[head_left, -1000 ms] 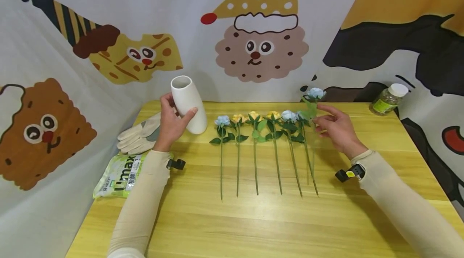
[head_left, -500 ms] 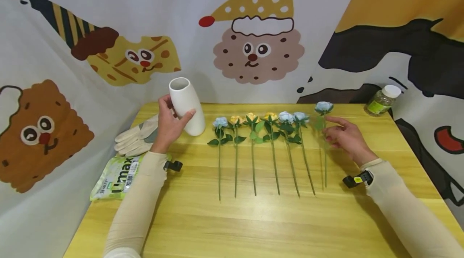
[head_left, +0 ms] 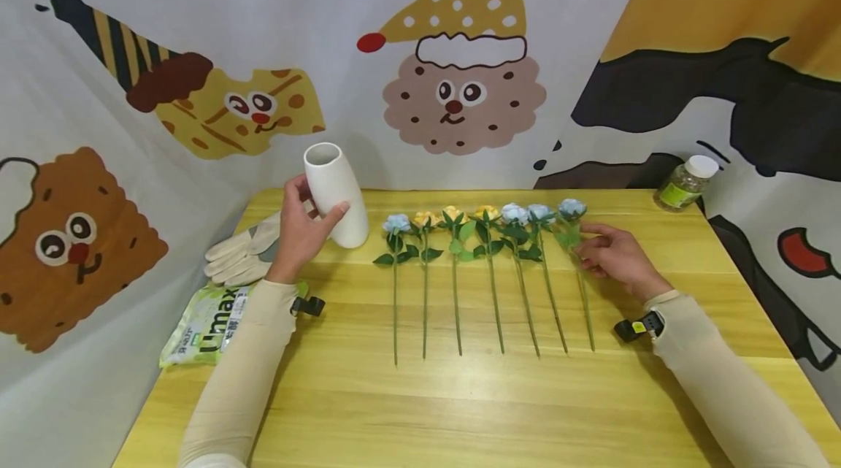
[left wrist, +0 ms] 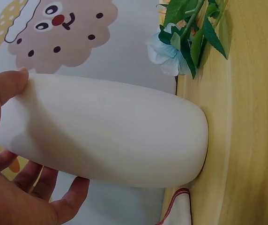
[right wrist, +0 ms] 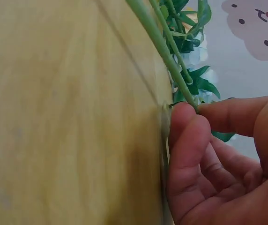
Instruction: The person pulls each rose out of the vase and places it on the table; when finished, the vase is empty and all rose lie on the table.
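Note:
My left hand (head_left: 304, 231) grips the white vase (head_left: 342, 205), which stands on the wooden table with its mouth up; in the left wrist view the thumb lies on one side of the vase (left wrist: 120, 131) and the fingers on the other. At the right end of a row of artificial roses, my right hand (head_left: 619, 256) pinches the stem of a blue rose (head_left: 571, 209) just below its leaves. The right wrist view shows thumb and fingers meeting on that green stem (right wrist: 160, 44). More blue roses (head_left: 515, 214) and yellow roses (head_left: 453, 215) lie side by side to its left.
White work gloves (head_left: 243, 252) and a green-and-white packet (head_left: 204, 325) lie left of the vase, partly behind the left arm. A clear jar with a white lid (head_left: 686, 183) stands at the table's back right. A printed cloth (head_left: 355, 88) hangs behind the table (head_left: 420, 417).
My right hand has moved the blue rose away from its neighbours, then lowered it to the right end of the row. The left hand stays on the vase.

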Demonstrator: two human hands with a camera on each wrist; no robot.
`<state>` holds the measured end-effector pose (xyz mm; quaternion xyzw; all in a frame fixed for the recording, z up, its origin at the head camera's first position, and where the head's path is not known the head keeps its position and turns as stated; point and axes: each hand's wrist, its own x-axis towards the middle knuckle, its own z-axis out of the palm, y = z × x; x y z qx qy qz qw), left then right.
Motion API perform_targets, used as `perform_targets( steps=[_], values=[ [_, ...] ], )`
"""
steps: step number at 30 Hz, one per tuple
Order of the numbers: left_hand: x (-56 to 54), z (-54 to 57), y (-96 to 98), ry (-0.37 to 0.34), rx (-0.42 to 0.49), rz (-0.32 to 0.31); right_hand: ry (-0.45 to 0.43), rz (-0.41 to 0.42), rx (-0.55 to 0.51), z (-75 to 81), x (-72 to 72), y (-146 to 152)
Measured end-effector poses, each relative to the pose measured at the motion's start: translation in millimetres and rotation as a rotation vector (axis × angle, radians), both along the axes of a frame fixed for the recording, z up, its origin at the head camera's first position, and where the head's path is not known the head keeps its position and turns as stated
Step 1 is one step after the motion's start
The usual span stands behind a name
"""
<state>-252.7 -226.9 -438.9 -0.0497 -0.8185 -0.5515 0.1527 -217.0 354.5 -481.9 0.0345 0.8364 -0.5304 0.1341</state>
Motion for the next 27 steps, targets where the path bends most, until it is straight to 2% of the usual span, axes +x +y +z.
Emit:
perform_targets(
  steps=[9,14,22,27],
  values=[
    [-2.1,-0.1,1.4,0.009,0.002,-0.009,-0.021,0.014,0.038,-1.4,-2.1,-2.9],
    [-1.9,-1.3,1.7,0.011,0.0,-0.014,-0.012,0.011,0.044,2.7,-1.1,-0.2],
    [3.4,0.4,-0.1,0.0,0.015,-0.022,0.077,-0.015,0.117,19.0,4.2,1.7],
    [10.9,3.3,-0.7,-0.03,-0.015,0.005,0.23,-0.062,0.285,34.1,8.6,-12.0]
  ],
)
